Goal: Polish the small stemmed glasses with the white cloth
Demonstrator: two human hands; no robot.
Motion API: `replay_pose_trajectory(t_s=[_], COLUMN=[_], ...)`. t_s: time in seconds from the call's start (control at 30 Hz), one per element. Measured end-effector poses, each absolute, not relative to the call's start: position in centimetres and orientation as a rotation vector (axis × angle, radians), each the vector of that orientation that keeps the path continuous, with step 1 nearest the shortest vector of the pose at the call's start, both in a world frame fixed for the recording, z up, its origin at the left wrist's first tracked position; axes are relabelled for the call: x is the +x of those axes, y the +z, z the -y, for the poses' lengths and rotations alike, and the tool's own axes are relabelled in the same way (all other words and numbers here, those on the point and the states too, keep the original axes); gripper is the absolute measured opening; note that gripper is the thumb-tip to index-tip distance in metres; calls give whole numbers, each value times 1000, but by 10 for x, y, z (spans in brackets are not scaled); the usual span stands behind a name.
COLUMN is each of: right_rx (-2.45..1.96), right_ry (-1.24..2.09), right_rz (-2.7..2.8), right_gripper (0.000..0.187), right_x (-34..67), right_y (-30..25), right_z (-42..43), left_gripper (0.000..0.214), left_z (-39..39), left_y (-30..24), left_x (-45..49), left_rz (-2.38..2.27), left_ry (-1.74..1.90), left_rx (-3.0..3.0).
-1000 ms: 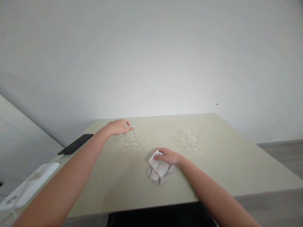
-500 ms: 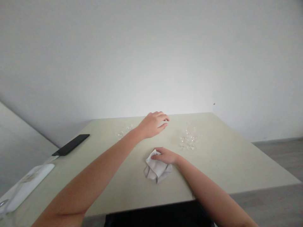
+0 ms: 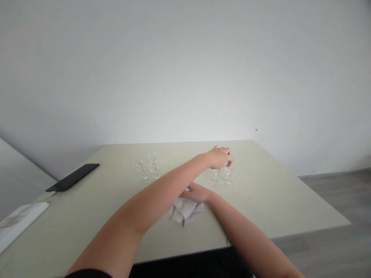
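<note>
My left hand (image 3: 218,157) reaches across my right arm and its curled fingers come down over the top of a cluster of small clear stemmed glasses (image 3: 223,175) at the table's right. Whether the fingers grip a glass is unclear. My right hand (image 3: 197,193) rests closed on a crumpled white cloth (image 3: 185,210) near the middle of the pale table (image 3: 275,200); my left forearm partly covers it. A second cluster of clear glasses (image 3: 146,166) stands to the left, untouched.
A black phone-like slab (image 3: 73,177) lies at the table's left edge. A white flat object (image 3: 20,222) sits beyond that edge at lower left. A plain white wall backs the table, and grey floor shows to the right.
My left hand has swept from the left cluster of glasses across the table to the right cluster, crossing over my right arm. My right hand stayed on the cloth.
</note>
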State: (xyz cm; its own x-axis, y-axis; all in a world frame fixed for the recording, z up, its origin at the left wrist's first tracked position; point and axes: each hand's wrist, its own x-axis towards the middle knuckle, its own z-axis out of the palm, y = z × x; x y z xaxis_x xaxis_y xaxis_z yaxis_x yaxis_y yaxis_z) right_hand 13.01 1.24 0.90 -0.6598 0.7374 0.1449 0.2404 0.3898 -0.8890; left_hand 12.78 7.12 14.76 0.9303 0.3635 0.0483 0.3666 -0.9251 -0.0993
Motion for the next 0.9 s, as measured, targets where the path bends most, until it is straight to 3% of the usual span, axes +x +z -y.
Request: replay_pose_trajectory(t_s=[0.17,0.33,0.47,0.67,0.9], right_rx=[-852,-789,-732,-644,-607], right_ry=[1215,1232,1463,1708,1959], right_rz=[2137,2184,2336,2426,2366], right_gripper=[41,34,25,29,33], right_x=[129,130,132,132,129], right_y=[12,17,25,29,17], right_z=[-11,-5,4,11,5], left_gripper=[18,14,13,16,17], left_z=[-75,-73,-64,-19,35], left_y=[147,144,148,172,187], left_x=[128,108,73,-12,-110], left_rz=[636,560,606,806,1248], left_ry=[82,-13,-126,-337,-272], left_rx=[-3026,-2990,-2994,-2882,-2765])
